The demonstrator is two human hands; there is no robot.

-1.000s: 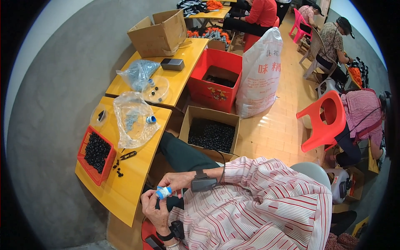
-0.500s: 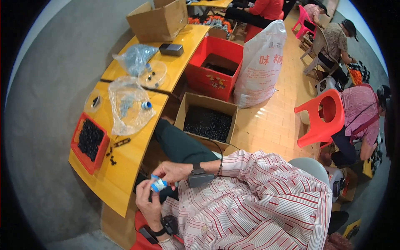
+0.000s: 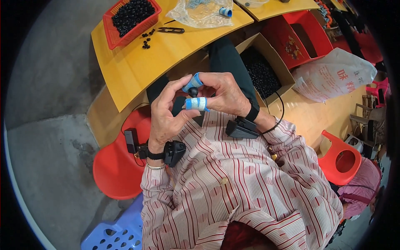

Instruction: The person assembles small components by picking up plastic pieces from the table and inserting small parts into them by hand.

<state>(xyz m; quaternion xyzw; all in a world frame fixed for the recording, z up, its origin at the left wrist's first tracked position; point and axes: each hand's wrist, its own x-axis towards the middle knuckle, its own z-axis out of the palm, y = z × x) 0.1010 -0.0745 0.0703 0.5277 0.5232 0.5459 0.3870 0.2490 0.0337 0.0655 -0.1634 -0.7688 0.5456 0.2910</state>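
My left hand (image 3: 165, 109) and my right hand (image 3: 227, 92) meet over my lap, their fingers curved toward each other. The thumb and index finger of my right hand appear to wear blue-and-white striped wraps, an upper wrap (image 3: 192, 83) and a lower wrap (image 3: 196, 103). Between these wraps sits a small round black piece (image 3: 193, 92), apparently pinched by the right hand. Left fingertips close in along both wraps; whatever they grip is hidden. A dark band with a black box circles each wrist.
On the yellow table (image 3: 137, 71) stand a red basket (image 3: 156, 16) of black pieces, a few loose black pieces (image 3: 146, 43), thread snips (image 3: 171, 30) and a clear plastic bag (image 3: 192, 18). To the right are a cardboard box (image 3: 286, 89), red bin (image 3: 306, 39) and white sack (image 3: 333, 75).
The view has swung, so the table now lies farther ahead. My hands have gone from handling one blue-and-white wrap to facing each other around a black piece.
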